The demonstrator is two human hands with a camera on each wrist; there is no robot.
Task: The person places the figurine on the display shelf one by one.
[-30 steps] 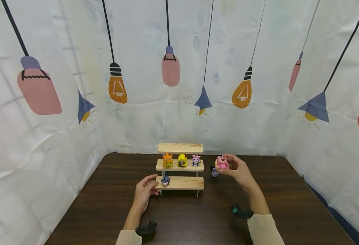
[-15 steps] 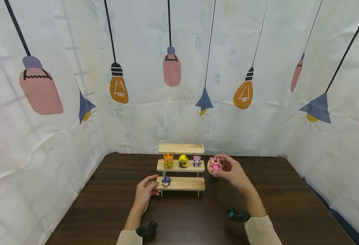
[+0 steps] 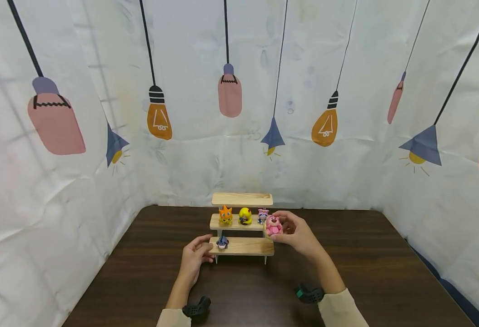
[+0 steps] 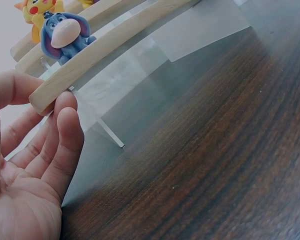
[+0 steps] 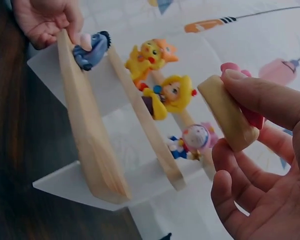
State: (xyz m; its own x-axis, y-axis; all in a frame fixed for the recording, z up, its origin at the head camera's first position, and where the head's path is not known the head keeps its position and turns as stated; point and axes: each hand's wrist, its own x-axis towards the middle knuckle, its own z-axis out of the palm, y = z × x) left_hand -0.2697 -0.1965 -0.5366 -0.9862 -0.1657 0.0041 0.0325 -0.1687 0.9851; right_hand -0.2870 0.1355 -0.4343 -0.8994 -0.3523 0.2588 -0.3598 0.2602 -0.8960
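My right hand [image 3: 302, 237] pinches a pink bear figurine [image 3: 274, 226] with a thick tan backing between thumb and fingers. It is held in front of the right ends of the shelves on a three-tier wooden display stand [image 3: 249, 246]. In the right wrist view the tan backing [image 5: 227, 115] shows most. My left hand [image 3: 191, 260] grips the left end of the stand's bottom shelf. Near that end sits a blue donkey figurine [image 4: 66, 37]. On the middle shelf are an orange-and-yellow figurine [image 3: 225, 215], a yellow-hooded one [image 3: 245, 216] and a pink-topped one [image 3: 262, 214], partly covered.
The stand has clear side supports [image 4: 205, 37] and rests on a dark wood-grain table [image 3: 239, 290]. Behind the table hangs a white curtain [image 3: 239, 159] printed with lamps. A small dark tip [image 5: 166, 236] shows at the right wrist view's lower edge.
My right hand has carried the pink bear figurine left and slightly down, from beside the stand to its right front. A dark purple figurine on the table has become hidden. The left hand stays put.
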